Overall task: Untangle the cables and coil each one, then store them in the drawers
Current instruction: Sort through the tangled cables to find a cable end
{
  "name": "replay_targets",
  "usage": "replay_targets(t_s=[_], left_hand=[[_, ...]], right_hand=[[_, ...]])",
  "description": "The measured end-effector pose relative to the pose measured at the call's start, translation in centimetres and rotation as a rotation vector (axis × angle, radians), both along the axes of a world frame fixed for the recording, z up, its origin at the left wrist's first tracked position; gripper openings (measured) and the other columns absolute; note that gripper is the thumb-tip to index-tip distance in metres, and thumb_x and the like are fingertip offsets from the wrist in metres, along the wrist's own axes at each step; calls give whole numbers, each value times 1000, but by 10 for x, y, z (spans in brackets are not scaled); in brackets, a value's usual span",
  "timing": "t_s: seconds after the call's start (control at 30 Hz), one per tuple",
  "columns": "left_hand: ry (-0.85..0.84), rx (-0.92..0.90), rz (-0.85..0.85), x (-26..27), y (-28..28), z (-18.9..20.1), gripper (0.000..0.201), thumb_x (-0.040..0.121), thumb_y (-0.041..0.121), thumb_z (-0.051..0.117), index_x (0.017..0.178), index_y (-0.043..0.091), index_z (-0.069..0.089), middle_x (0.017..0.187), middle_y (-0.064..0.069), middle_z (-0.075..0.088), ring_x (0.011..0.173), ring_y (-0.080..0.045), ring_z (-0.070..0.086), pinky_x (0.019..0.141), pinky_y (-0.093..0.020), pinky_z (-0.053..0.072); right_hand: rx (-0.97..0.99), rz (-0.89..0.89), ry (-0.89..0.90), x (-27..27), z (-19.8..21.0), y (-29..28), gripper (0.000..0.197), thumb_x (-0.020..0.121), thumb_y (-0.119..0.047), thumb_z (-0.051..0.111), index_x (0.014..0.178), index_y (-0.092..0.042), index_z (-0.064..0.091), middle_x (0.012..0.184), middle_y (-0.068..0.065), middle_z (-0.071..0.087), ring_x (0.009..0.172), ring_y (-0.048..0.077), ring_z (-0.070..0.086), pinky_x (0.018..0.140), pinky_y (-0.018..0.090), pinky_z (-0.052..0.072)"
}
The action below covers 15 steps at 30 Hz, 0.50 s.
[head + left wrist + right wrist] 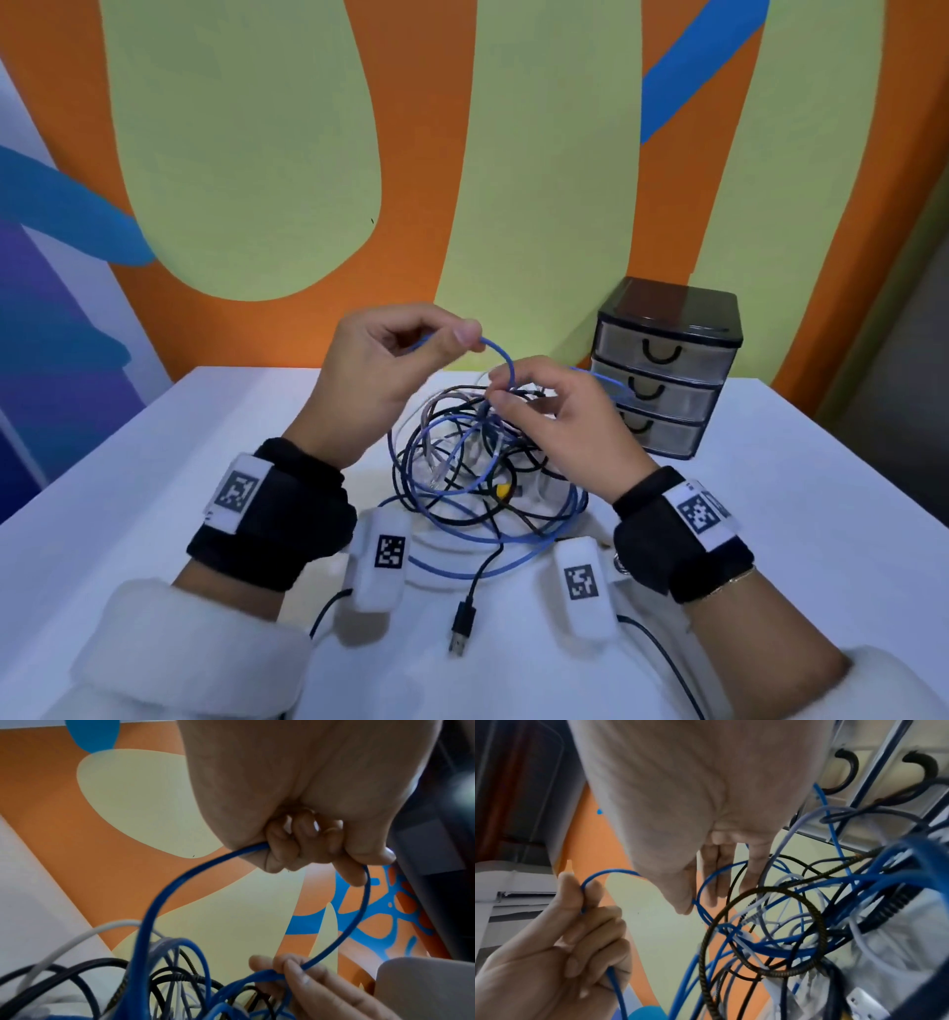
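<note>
A tangle of cables (477, 473) in blue, black, white and pale grey lies mid-table. My left hand (390, 354) is raised above it and pinches a blue cable (500, 352) between thumb and fingers. That cable arcs down to my right hand (544, 406), which pinches the same strand just above the heap. The left wrist view has the blue cable (359, 914) running from my curled left fingers (295, 845) to the right hand (308, 981). In the right wrist view a braided black loop (762, 931) crosses the blue strands (782, 943). A black USB plug (460, 629) trails toward me.
A small black three-drawer unit (667, 365) with clear drawers, all closed, stands at the back right of the white table (205, 462), close behind my right hand. A painted orange, green and blue wall rises right behind the table. Both wrists carry black bands with white tags.
</note>
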<state>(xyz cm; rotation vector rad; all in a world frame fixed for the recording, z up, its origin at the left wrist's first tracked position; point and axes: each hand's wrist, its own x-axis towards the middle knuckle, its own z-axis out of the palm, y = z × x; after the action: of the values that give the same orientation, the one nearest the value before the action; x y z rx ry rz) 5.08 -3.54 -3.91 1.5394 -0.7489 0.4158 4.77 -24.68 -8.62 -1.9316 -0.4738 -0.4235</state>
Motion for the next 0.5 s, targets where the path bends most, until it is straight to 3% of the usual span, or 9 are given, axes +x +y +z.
replay_targets(t_s=[0.07, 0.13, 0.17, 0.23, 0.3, 0.37, 0.5], left_hand=[[4, -54, 34, 6, 5, -1, 27, 97, 40, 76, 88, 14, 81, 56, 14, 46, 52, -12, 34, 54, -23, 30], [6, -109, 36, 6, 6, 1, 29, 94, 49, 77, 85, 21, 81, 57, 4, 36, 55, -20, 24, 54, -29, 22], [10, -166, 14, 6, 5, 2, 27, 96, 45, 76, 84, 21, 80, 57, 4, 35, 54, -19, 23, 53, -29, 20], [33, -326, -27, 5, 7, 10, 25, 105, 27, 66, 83, 21, 75, 56, 9, 42, 50, -12, 22, 48, -26, 18], [59, -489, -22, 7, 16, 20, 27, 110, 23, 56, 86, 17, 65, 58, 12, 45, 50, -9, 21, 46, -23, 18], [93, -606, 70, 12, 29, 24, 28, 111, 32, 56, 87, 17, 60, 61, 8, 36, 52, -10, 20, 45, -23, 19], [178, -714, 344, 31, 50, 12, 33, 112, 38, 55, 86, 19, 55, 62, 8, 37, 51, -10, 23, 45, -24, 19]], right_hand=[[-41, -55, -8, 3, -4, -3, 5, 101, -33, 69, 102, -36, 73, 115, -15, 68, 115, 15, 63, 94, 48, 55], [-132, -95, -58, 4, -6, -6, 6, 101, -32, 68, 104, -37, 68, 116, -18, 65, 120, 11, 56, 94, 40, 50], [-175, -95, -71, 4, -7, -9, 10, 101, -28, 68, 106, -36, 64, 114, -17, 65, 118, 9, 55, 90, 35, 48], [-188, -88, -28, 8, -9, -15, 16, 101, -21, 66, 107, -31, 56, 99, -11, 64, 96, 12, 60, 77, 33, 45], [-146, -150, 7, 14, -14, -22, 19, 101, -15, 64, 106, -30, 54, 81, -5, 59, 72, 24, 56, 65, 37, 44], [-89, -247, 5, 22, -17, -29, 21, 100, -8, 62, 102, -29, 58, 73, -6, 56, 64, 29, 53, 60, 36, 44], [14, -348, 44, 24, -13, -34, 25, 96, -2, 54, 91, -25, 61, 62, -11, 47, 55, 18, 37, 55, 31, 31]])
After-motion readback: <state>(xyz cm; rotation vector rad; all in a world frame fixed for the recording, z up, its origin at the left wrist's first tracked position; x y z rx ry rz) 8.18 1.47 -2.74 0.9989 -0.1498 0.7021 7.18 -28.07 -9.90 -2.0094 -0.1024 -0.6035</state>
